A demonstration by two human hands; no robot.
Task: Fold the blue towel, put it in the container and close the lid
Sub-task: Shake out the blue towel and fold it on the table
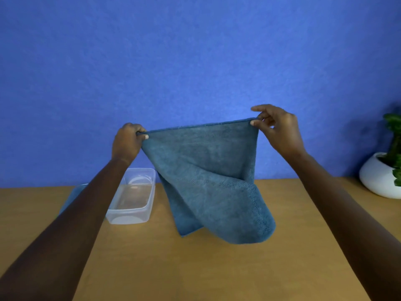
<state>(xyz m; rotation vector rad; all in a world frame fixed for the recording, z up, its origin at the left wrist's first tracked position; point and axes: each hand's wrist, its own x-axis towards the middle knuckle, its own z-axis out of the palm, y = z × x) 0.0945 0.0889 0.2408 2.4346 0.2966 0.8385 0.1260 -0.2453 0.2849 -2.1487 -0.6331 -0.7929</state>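
The blue towel (206,170) hangs in the air above the middle of the wooden table (195,268). Its top edge is stretched between my hands and its lower part droops in loose folds just over the tabletop. My left hand (127,142) pinches the top left corner. My right hand (277,129) pinches the top right corner with thumb and fingers. The clear plastic container (134,196) stands open on the table to the left, beside my left forearm. Its blue lid (72,196) lies left of it, mostly hidden behind that forearm.
A blue wall (195,61) rises right behind the table. A white pot (377,179) with a green plant stands at the back right corner of the table.
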